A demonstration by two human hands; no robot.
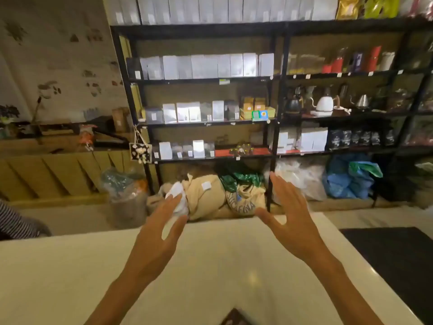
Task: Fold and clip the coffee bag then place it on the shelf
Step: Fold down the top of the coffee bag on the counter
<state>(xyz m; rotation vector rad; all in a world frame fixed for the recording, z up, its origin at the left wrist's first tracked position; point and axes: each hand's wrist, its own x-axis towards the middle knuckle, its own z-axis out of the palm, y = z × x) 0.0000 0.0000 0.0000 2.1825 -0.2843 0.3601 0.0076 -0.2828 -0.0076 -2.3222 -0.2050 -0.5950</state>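
Note:
My left hand (159, 227) and my right hand (289, 214) are both raised over the far edge of a white table (70, 266), palms facing each other, fingers spread, holding nothing. Behind the table stands a black metal shelf (273, 102) with rows of white and silver coffee bags (210, 65) on its boards. A dark brown corner of something (235, 319) shows at the bottom edge of the frame, between my forearms; I cannot tell what it is. No clip is visible.
Kettles (324, 104) and dark bags (356, 138) fill the right shelf unit. Burlap sacks (203, 195) and blue plastic bags (349, 181) lie on the floor under the shelves. A black mat (398, 254) lies right of the table. A striped sleeve (14, 221) shows at the left.

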